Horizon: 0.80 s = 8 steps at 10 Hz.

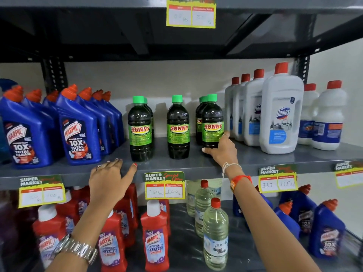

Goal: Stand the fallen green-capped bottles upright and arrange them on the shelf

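Observation:
Several dark bottles with green caps and green SUNNY labels stand upright on the middle grey shelf (196, 163). One pair stands at the left (139, 128), a single bottle in the middle (178, 127), and a group at the right (212, 122). My right hand (222, 149) wraps around the base of the front right bottle, thumb in front, fingers behind. My left hand (110, 173) rests flat on the shelf's front edge, fingers spread, holding nothing, just in front of the left pair.
Blue Harpic bottles (77, 126) crowd the shelf's left side; white Domex bottles (280, 112) fill the right. Price tags (164, 185) hang from the shelf edge. Below stand red Harpic bottles (155, 236), clear bottles (215, 236) and more blue ones (326, 232).

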Each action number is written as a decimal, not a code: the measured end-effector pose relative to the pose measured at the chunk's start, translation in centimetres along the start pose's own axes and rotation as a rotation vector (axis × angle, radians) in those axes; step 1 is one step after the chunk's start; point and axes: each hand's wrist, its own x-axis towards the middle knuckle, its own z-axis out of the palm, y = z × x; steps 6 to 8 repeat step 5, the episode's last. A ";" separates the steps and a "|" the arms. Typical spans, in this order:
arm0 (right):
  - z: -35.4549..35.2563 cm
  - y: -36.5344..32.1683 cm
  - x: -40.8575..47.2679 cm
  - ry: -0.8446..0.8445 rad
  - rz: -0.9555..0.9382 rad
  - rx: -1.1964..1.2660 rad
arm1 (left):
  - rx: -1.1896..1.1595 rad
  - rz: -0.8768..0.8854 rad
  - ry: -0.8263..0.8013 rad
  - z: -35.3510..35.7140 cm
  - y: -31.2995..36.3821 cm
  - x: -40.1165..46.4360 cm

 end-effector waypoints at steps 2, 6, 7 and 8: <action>0.4 -0.4 0.5 -0.029 0.019 -0.009 | -0.008 -0.005 -0.011 -0.2 0.2 -0.2; -0.6 0.1 -0.1 0.046 0.049 0.171 | 0.022 -0.023 -0.020 -0.2 0.2 -0.1; -0.6 0.1 -0.1 0.046 0.049 0.171 | 0.022 -0.023 -0.020 -0.2 0.2 -0.1; -0.6 0.1 -0.1 0.046 0.049 0.171 | 0.022 -0.023 -0.020 -0.2 0.2 -0.1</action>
